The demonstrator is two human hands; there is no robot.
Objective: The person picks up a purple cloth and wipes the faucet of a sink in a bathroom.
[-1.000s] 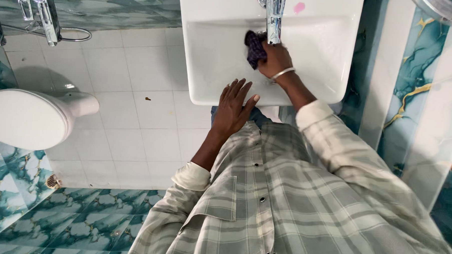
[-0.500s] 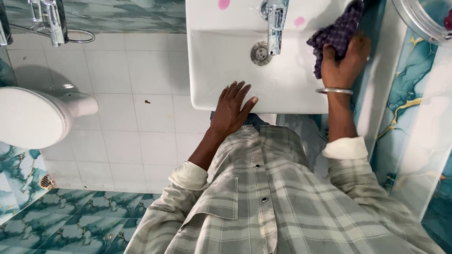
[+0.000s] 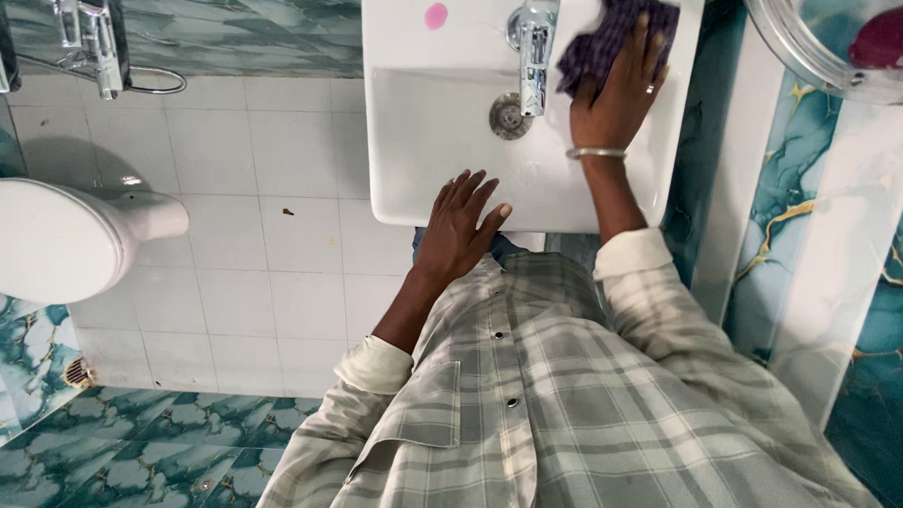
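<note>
A white wash basin (image 3: 416, 133) hangs on the wall ahead, with a chrome tap (image 3: 535, 37) over its drain (image 3: 507, 116). My right hand (image 3: 613, 94), with a metal bangle on the wrist, presses a purple checked cloth (image 3: 607, 34) flat against the basin's back ledge, just right of the tap. My left hand (image 3: 457, 229) rests with fingers spread on the basin's front rim, holding nothing. A pink spot (image 3: 436, 16) shows on the ledge left of the tap.
A white toilet (image 3: 47, 238) stands at the left over white floor tiles. Chrome wall fittings (image 3: 84, 26) hang at the upper left. Teal marbled tiles cover the walls, and a round clear shelf (image 3: 829, 42) with a dark red item sits at the upper right.
My right hand carried the cloth from the drain under the tap out to the basin's right edge, then back left onto the ledge beside the tap. My left hand stayed on the rim.
</note>
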